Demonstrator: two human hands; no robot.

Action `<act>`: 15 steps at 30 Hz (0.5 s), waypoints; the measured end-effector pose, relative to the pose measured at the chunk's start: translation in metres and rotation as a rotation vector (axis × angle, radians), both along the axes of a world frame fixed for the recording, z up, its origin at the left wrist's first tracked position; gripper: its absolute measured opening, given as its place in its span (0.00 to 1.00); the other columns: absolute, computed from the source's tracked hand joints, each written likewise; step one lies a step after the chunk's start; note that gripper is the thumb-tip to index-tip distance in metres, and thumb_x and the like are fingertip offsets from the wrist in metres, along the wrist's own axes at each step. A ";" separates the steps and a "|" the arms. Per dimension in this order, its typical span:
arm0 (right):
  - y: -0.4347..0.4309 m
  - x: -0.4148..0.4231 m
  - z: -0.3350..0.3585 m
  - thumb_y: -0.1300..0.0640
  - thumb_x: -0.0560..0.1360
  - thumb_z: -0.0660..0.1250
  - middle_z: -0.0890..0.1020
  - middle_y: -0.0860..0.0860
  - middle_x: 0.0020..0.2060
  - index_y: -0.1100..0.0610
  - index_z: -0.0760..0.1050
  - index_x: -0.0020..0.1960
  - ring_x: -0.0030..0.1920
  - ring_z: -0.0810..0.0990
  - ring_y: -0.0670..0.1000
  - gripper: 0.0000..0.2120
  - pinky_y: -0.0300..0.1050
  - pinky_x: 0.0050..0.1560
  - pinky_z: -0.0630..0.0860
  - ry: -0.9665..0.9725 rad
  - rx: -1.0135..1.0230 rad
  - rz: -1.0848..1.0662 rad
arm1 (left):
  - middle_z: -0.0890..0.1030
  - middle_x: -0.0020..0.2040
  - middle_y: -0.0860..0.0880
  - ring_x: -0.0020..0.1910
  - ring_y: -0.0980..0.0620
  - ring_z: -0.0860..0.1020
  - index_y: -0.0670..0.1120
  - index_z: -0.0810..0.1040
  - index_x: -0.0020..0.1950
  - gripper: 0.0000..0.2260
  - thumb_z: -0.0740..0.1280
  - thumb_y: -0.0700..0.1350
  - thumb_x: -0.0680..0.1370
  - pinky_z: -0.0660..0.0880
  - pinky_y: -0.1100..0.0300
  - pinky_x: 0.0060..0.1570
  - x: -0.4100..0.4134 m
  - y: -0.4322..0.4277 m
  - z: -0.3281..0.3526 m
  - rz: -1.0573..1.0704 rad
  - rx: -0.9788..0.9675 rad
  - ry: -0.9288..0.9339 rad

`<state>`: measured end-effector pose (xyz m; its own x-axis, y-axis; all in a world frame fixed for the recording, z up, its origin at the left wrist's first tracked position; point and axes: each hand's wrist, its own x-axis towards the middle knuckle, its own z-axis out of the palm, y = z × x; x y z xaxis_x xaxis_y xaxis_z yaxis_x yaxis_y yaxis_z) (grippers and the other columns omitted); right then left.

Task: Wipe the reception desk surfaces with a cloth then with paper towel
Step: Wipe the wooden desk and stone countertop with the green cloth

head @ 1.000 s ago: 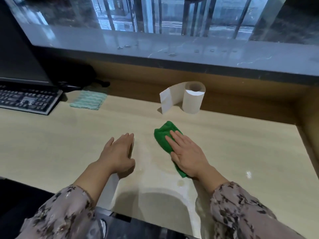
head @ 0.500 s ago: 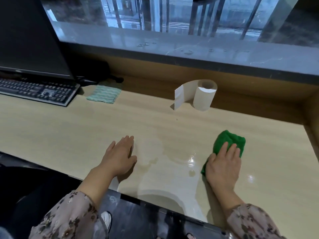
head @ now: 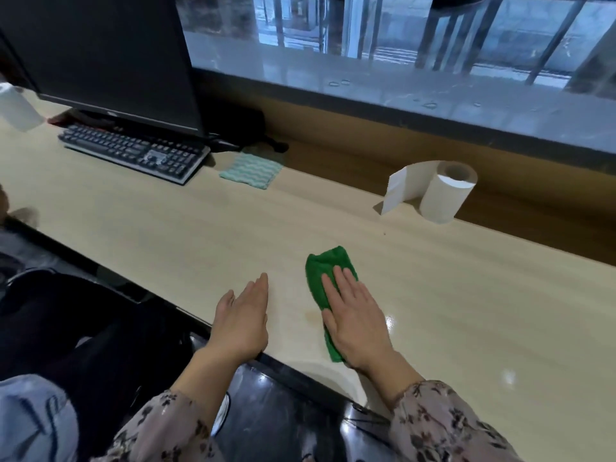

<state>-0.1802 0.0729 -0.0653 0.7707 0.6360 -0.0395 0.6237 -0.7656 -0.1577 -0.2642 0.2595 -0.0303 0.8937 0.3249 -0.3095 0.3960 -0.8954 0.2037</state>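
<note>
The right hand (head: 358, 323) is pressing flat, fingers straight and close together, on a crumpled green microfibre cloth (head: 328, 265), which is lying on the pale wood-grain reception desk surface (head: 166, 235) near its front edge. The left hand (head: 243, 323) is resting palm down just beside it, fingers straight and together, holding nothing, its heel sitting at the front edge. A white paper towel roll (head: 445, 195) is standing upright at the back edge, its loose sheet hanging out to the left. A teal wavy-striped cloth (head: 251, 170) is lying at the back edge, beside a black keyboard (head: 133, 151) under a dark monitor (head: 110, 55).
</note>
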 end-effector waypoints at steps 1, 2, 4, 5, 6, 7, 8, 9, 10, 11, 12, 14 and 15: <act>-0.012 0.008 0.000 0.48 0.76 0.52 0.71 0.56 0.70 0.56 0.69 0.72 0.69 0.71 0.56 0.27 0.47 0.72 0.60 -0.016 -0.024 0.045 | 0.56 0.78 0.50 0.78 0.54 0.50 0.46 0.40 0.79 0.34 0.55 0.37 0.78 0.45 0.53 0.75 0.000 0.001 0.001 0.005 0.006 0.002; -0.025 0.018 0.000 0.47 0.76 0.51 0.69 0.56 0.71 0.56 0.67 0.73 0.70 0.69 0.56 0.27 0.46 0.72 0.56 -0.028 -0.046 0.060 | 0.56 0.78 0.50 0.78 0.54 0.50 0.46 0.40 0.79 0.35 0.55 0.36 0.76 0.44 0.54 0.75 0.001 0.001 0.001 0.010 0.010 0.005; -0.050 0.038 0.002 0.45 0.77 0.45 0.61 0.54 0.75 0.55 0.60 0.76 0.75 0.61 0.54 0.30 0.43 0.73 0.48 -0.031 -0.068 0.011 | 0.55 0.79 0.51 0.78 0.55 0.49 0.46 0.41 0.79 0.36 0.56 0.35 0.75 0.43 0.55 0.75 0.001 -0.001 0.002 0.021 0.004 0.009; -0.061 0.046 0.002 0.44 0.76 0.42 0.57 0.53 0.76 0.54 0.56 0.77 0.77 0.56 0.53 0.32 0.42 0.74 0.45 -0.026 -0.062 -0.042 | 0.53 0.79 0.51 0.78 0.55 0.48 0.46 0.41 0.79 0.36 0.56 0.35 0.75 0.43 0.56 0.75 0.001 -0.003 0.002 0.026 -0.003 0.004; -0.069 0.053 0.003 0.43 0.76 0.40 0.54 0.53 0.77 0.54 0.53 0.78 0.77 0.52 0.52 0.32 0.43 0.74 0.45 -0.017 -0.050 -0.101 | 0.52 0.79 0.51 0.78 0.55 0.47 0.46 0.41 0.79 0.36 0.55 0.34 0.75 0.43 0.56 0.75 0.001 -0.006 0.002 0.033 -0.009 -0.005; -0.075 0.058 0.002 0.43 0.76 0.39 0.53 0.54 0.77 0.54 0.52 0.78 0.78 0.50 0.53 0.33 0.45 0.75 0.45 -0.012 -0.045 -0.161 | 0.52 0.79 0.51 0.78 0.55 0.47 0.47 0.41 0.79 0.35 0.55 0.34 0.76 0.43 0.56 0.75 0.001 -0.009 0.002 0.037 -0.018 -0.015; -0.076 0.060 0.002 0.43 0.75 0.38 0.53 0.55 0.77 0.55 0.52 0.78 0.78 0.50 0.54 0.34 0.46 0.75 0.47 -0.016 -0.043 -0.209 | 0.51 0.79 0.52 0.78 0.55 0.47 0.47 0.41 0.79 0.36 0.55 0.34 0.76 0.42 0.57 0.75 0.000 -0.012 0.001 0.047 -0.027 -0.030; -0.073 0.059 0.001 0.43 0.75 0.36 0.54 0.56 0.77 0.57 0.52 0.78 0.77 0.51 0.55 0.35 0.48 0.76 0.48 -0.023 -0.042 -0.240 | 0.51 0.79 0.52 0.78 0.55 0.46 0.47 0.41 0.79 0.36 0.55 0.34 0.75 0.42 0.57 0.75 -0.002 -0.014 0.001 0.056 -0.035 -0.045; -0.068 0.055 0.001 0.43 0.74 0.35 0.54 0.57 0.77 0.58 0.53 0.78 0.77 0.51 0.56 0.36 0.49 0.76 0.48 -0.030 -0.042 -0.254 | 0.51 0.79 0.52 0.78 0.56 0.46 0.47 0.41 0.79 0.36 0.55 0.33 0.75 0.42 0.58 0.75 -0.004 -0.017 0.000 0.062 -0.041 -0.063; -0.063 0.051 0.000 0.43 0.74 0.34 0.54 0.57 0.77 0.58 0.52 0.78 0.77 0.51 0.57 0.37 0.49 0.76 0.48 -0.031 -0.039 -0.242 | 0.50 0.79 0.52 0.78 0.56 0.46 0.47 0.41 0.79 0.36 0.54 0.33 0.75 0.41 0.59 0.75 -0.007 -0.019 -0.001 0.069 -0.045 -0.081; -0.057 0.044 -0.002 0.43 0.74 0.34 0.53 0.56 0.77 0.58 0.51 0.78 0.77 0.50 0.56 0.36 0.48 0.76 0.45 -0.022 -0.037 -0.202 | 0.49 0.79 0.52 0.78 0.56 0.46 0.47 0.41 0.79 0.35 0.54 0.33 0.76 0.41 0.59 0.75 -0.011 -0.021 -0.002 0.076 -0.050 -0.097; -0.047 0.029 -0.004 0.43 0.77 0.39 0.53 0.54 0.77 0.56 0.52 0.77 0.77 0.51 0.55 0.32 0.46 0.74 0.43 -0.014 -0.037 -0.060 | 0.48 0.79 0.52 0.78 0.56 0.45 0.46 0.41 0.79 0.35 0.54 0.33 0.76 0.40 0.60 0.74 -0.016 -0.023 -0.002 0.088 -0.061 -0.118; -0.042 0.022 -0.004 0.43 0.79 0.43 0.56 0.54 0.76 0.56 0.55 0.77 0.76 0.55 0.55 0.30 0.45 0.74 0.44 -0.017 -0.037 0.026 | 0.47 0.79 0.52 0.78 0.56 0.45 0.46 0.41 0.79 0.35 0.53 0.33 0.76 0.40 0.61 0.74 -0.018 -0.023 -0.002 0.088 -0.063 -0.125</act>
